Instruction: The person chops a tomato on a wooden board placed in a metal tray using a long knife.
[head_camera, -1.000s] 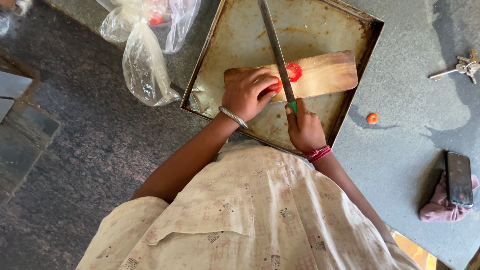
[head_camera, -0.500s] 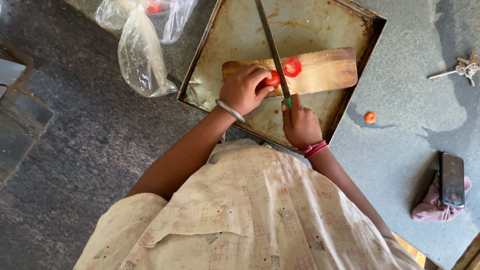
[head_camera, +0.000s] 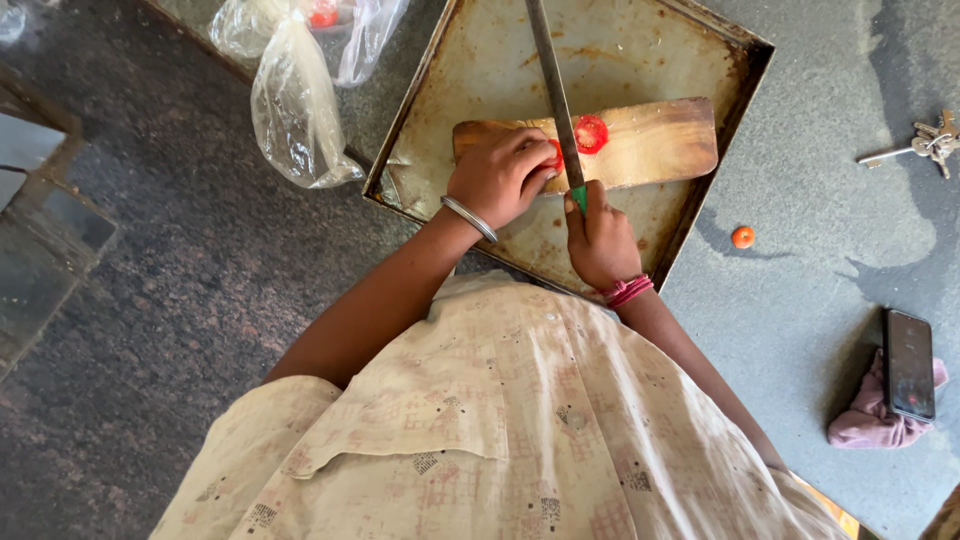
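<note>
Gripping the green handle of a long knife (head_camera: 556, 95), the right hand (head_camera: 600, 235) was closed tight around it, with red threads tied at the wrist. The blade ran away from the person across a wooden cutting board (head_camera: 650, 145) and rested on a red tomato (head_camera: 553, 155), just beside the fingertips of the left hand (head_camera: 497, 178). That left hand was curled down over the tomato, pinning it to the board, so most of the fruit was hidden under the fingers; a metal bangle sat at its wrist. One cut tomato slice (head_camera: 591, 133) lay flat on the board on the far side of the blade, touching or nearly touching it.

The board lay across a worn, stained metal tray (head_camera: 480, 70) with a raised rim, and the tray stood on a grey counter (head_camera: 820, 250). To the right of the tray a small orange-red piece (head_camera: 743, 237) lay alone on the counter. Further right a bunch of keys (head_camera: 925, 145) sat near the edge of view, and a dark phone (head_camera: 908, 363) rested on a pink cloth (head_camera: 865, 425). Left of the tray, clear plastic bags (head_camera: 295, 110) were crumpled on a dark speckled surface, one with something red inside.
</note>
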